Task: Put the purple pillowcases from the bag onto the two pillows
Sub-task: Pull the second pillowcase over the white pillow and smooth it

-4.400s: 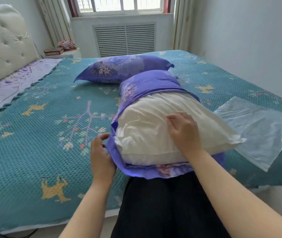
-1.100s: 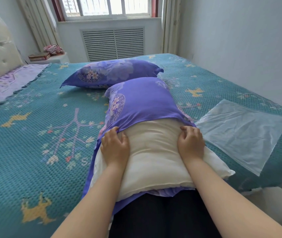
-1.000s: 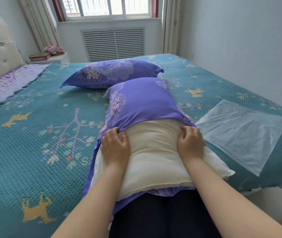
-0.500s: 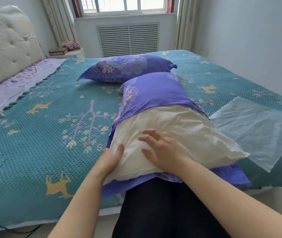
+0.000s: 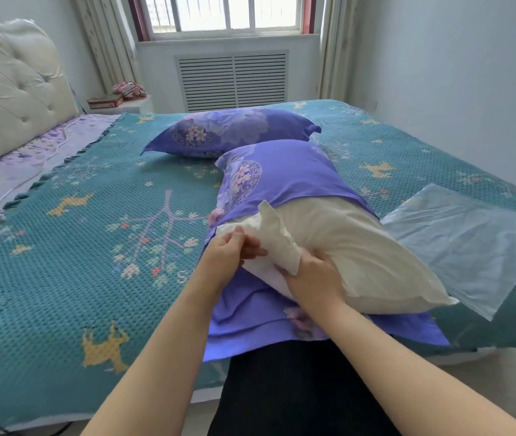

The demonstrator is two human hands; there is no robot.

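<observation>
While both hands (image 5: 282,265) fold the pillow (image 5: 360,247) corner (near edge), pillowcase (image 5: 285,180) half on.

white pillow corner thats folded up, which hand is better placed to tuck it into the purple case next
Left, probably. The left hand already pinches the folded corner of the white pillow, beside the purple pillowcase opening. The right hand grips the pillow's near end, steadying it.

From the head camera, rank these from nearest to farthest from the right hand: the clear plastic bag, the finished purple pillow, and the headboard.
From the right hand:
1. Clear plastic bag, on the bedspread to the right.
2. Finished purple pillow, straight ahead toward the window.
3. Headboard, far left.
</observation>
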